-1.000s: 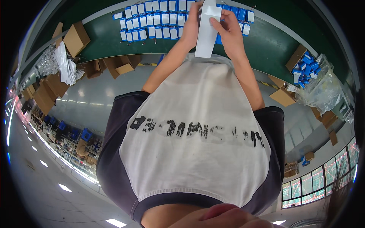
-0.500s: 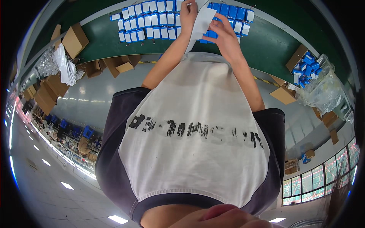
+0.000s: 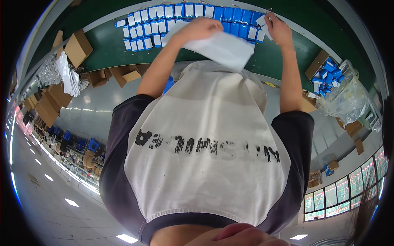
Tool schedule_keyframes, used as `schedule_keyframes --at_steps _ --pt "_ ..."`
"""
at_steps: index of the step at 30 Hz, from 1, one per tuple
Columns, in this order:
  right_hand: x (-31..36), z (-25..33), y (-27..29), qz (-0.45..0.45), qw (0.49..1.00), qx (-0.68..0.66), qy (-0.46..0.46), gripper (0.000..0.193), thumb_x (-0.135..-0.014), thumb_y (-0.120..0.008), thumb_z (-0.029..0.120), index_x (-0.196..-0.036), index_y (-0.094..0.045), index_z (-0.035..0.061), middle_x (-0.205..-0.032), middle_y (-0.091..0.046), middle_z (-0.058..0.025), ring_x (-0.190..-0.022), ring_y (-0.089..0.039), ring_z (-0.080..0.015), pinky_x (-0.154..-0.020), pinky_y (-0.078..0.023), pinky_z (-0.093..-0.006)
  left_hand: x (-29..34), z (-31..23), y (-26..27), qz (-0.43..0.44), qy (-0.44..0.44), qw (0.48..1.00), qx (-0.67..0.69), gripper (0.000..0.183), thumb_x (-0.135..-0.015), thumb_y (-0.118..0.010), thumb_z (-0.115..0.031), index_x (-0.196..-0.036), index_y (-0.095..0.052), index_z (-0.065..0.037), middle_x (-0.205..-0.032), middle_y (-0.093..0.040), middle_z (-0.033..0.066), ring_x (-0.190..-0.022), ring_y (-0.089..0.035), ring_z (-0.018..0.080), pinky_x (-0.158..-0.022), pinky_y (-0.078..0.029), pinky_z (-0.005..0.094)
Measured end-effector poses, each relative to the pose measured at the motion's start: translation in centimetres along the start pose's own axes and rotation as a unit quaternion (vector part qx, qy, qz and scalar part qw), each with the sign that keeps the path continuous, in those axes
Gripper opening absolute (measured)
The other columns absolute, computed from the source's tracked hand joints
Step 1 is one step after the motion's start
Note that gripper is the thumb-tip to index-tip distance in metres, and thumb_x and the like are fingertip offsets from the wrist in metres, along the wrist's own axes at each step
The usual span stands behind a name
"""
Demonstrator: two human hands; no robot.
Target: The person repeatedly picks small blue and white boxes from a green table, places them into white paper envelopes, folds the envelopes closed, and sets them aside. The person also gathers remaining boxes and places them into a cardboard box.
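Observation:
My left hand (image 3: 201, 29) is closed on a white sheet (image 3: 230, 50), which hangs tilted below the fingers and is smeared by motion. To the right, my right hand (image 3: 280, 32) pinches a small white label (image 3: 266, 29) beside the end of the rows. Blue rectangular packs (image 3: 237, 15), with short wires, lie in rows on the green table. Most packs on the left carry a white label (image 3: 169, 12) on top, while several toward the right show bare blue. The left hand and sheet hide part of the nearer rows.
An open carton (image 3: 317, 65) of jumbled blue packs (image 3: 330, 74) stands at the table's right, next to clear plastic bags (image 3: 347, 100). Cardboard boxes (image 3: 79, 48) and white paper strips (image 3: 67, 74) are at the left. More cartons (image 3: 127, 74) sit below the table's near edge.
My hands have moved apart: the right went right and now holds a small label, while the left stays near the middle with the sheet, which has swung from upright to slanting.

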State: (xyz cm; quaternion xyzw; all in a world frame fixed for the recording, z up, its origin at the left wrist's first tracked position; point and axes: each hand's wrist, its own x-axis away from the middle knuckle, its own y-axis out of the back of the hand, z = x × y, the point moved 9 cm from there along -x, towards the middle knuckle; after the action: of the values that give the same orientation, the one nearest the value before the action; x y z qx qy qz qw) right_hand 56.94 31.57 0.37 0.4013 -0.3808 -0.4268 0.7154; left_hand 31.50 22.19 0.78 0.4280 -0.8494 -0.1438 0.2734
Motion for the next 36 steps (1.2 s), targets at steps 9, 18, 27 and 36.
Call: schedule_keyframes --at_steps 9,18,27,36 --pt "-3.0 0.8 -4.4 0.041 0.992 0.038 0.117 0.018 -0.099 -0.056 0.037 -0.106 -0.062 0.0217 -0.088 -0.071 -0.009 -0.081 -0.071 -0.0354 -0.066 -0.056 -0.0484 -5.4 -3.3 -7.3 -0.004 0.016 0.981 -0.196 0.037 -0.097 -0.055 -0.026 -0.134 -0.056 -0.023 -0.088 -0.073 0.0143 -0.079 -0.072 0.0349 -0.073 -0.056 0.0491" --pt "-2.3 1.5 -2.2 -0.04 0.99 0.093 0.094 0.02 -0.098 -0.058 0.036 -0.109 -0.063 0.0212 -0.093 -0.071 -0.004 -0.08 -0.071 -0.0344 -0.067 -0.056 -0.0454 -9.7 -4.1 -8.8 0.03 0.07 0.97 -0.23 0.061 -0.091 -0.055 -0.013 -0.15 -0.04 -0.015 -0.095 -0.073 0.0173 -0.082 -0.073 0.0346 -0.068 -0.057 0.0477" --pt "-0.2 -0.2 2.0 -0.076 0.986 -0.146 -0.019 0.033 -0.093 -0.065 0.012 -0.125 -0.057 0.0143 -0.097 -0.07 -0.0022 -0.068 -0.066 -0.0228 -0.062 -0.051 -0.0373 -11.7 -5.2 -8.7 -0.107 -0.006 0.97 -0.219 0.037 -0.091 -0.055 -0.014 -0.127 -0.058 -0.008 -0.124 -0.063 0.0136 -0.085 -0.072 0.034 -0.068 -0.059 0.0455" --pt "-1.6 3.7 0.0 -0.036 0.987 -0.092 0.129 0.022 -0.092 -0.067 0.015 -0.113 -0.06 0.0166 -0.094 -0.07 0.0027 -0.081 -0.063 -0.0224 -0.071 -0.053 -0.0368 -5.6 -2.9 -8.9 -0.008 -0.016 0.965 -0.263 0.027 -0.089 -0.061 -0.017 -0.115 -0.065 -0.011 -0.104 -0.071 0.0113 -0.081 -0.072 0.0314 -0.068 -0.059 0.0441"
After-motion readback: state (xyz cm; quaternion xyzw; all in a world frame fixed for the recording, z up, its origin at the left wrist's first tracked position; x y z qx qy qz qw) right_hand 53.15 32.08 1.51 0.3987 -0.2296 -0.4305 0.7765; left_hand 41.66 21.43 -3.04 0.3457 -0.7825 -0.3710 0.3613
